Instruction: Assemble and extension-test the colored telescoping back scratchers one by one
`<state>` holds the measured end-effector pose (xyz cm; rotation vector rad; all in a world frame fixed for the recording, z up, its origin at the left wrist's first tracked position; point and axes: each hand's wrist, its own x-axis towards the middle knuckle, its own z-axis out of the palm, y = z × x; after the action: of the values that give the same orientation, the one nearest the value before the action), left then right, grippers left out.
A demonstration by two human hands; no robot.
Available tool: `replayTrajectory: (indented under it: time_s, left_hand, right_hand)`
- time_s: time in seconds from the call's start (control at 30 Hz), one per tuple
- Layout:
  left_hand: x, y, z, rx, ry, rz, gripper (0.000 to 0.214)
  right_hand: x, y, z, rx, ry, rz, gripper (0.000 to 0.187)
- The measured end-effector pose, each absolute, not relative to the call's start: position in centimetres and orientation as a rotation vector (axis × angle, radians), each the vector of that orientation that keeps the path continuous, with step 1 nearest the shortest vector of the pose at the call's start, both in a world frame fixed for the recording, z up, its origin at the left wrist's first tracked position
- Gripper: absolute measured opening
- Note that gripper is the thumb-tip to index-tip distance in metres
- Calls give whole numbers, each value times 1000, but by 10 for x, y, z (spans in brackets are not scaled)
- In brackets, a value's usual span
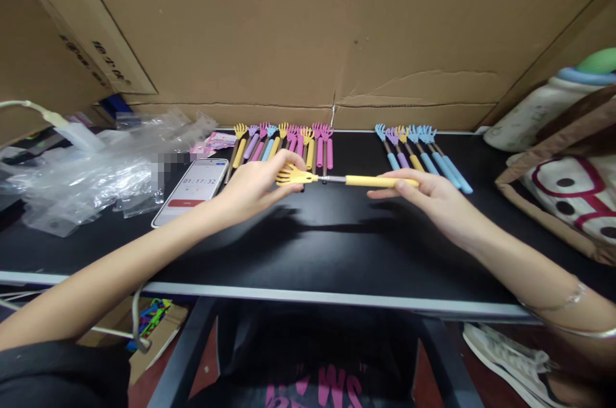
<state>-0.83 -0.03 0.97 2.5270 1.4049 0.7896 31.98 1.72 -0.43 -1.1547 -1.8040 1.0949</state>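
A yellow back scratcher [337, 179] with a claw head, a short metal shaft and a yellow grip is held level above the black table [308, 247]. My left hand [253, 187] pinches its claw head. My right hand [426, 193] is closed round the yellow grip. Behind it, a row of several yellow, pink, purple and blue scratchers [283, 144] lies at the table's back middle. A second, smaller row of mostly blue scratchers [423, 150] lies to the right, just beyond my right hand.
A phone [192, 188] showing a timer lies left of my left hand. Clear plastic bags [91, 167] are piled at the left. Cardboard walls [308, 29] stand behind the table. A patterned bag [568, 183] sits at the right edge.
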Motion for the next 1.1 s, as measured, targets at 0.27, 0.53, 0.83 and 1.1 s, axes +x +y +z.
replayTrajectory:
  time_s: [0.27,0.53,0.83,1.1]
  left_hand:
    - [-1,0,8,2596,1573,744,30]
    - [-2,2,11,2974,1542,980,28]
    - [28,-5,2,3477,1259,655,25]
    - [38,-16,11,3418,1251,616,29]
  right_hand:
    - [313,10,11,-1142,-1975,729,40]
    - [312,23,13,-1019,-2249,-35,18]
    - [266,6,5,-992,-2595,-615,22]
    - [258,2,12,-894,-2640,-744,42]
